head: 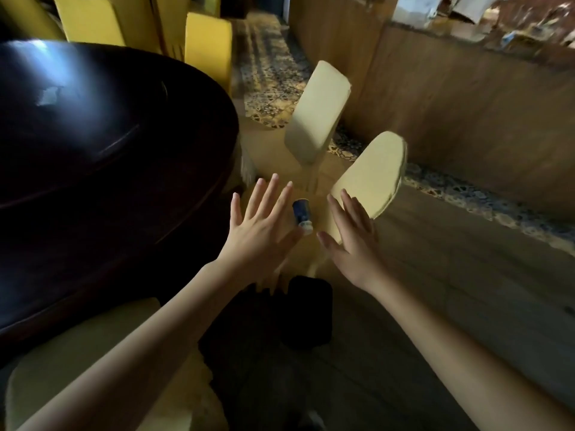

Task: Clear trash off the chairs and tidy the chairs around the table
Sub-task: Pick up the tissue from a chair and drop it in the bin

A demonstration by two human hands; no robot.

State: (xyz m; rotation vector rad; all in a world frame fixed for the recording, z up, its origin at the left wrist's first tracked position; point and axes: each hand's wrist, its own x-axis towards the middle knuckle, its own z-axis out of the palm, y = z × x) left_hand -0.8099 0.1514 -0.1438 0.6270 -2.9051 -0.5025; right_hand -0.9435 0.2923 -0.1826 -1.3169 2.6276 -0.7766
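On the far left I see the dark round table (93, 144), glossy, with a pale scrap (48, 94) lying on its top. Behind it stand yellow chairs (208, 48), their backs close to the table edge.

My left hand (258, 231) is stretched forward with all fingers spread wide and flat; it is holding nothing. It is just right of the table rim and above a cream chair seat. Below my left forearm there is the cushion of another cream chair (77, 353), pushed against the table.

Between my two hands lies the cup (302, 216), a small blue and white paper one, on its side on the seat. It is just beside the thumb of my left hand, on the right of it, and a little left of the thumb of my right hand. I cannot tell whether the left thumb touches it, because the picture is blurred there.

My right hand (351, 241) is also spread flat and empty. Beyond its fingertips, and partly behind them, is the rounded chair back (370, 172). A second cream chair back (317, 113) stands further ahead of both hands, tilted. On the right runs a wooden wall (466, 113) over a patterned floor (273, 73).
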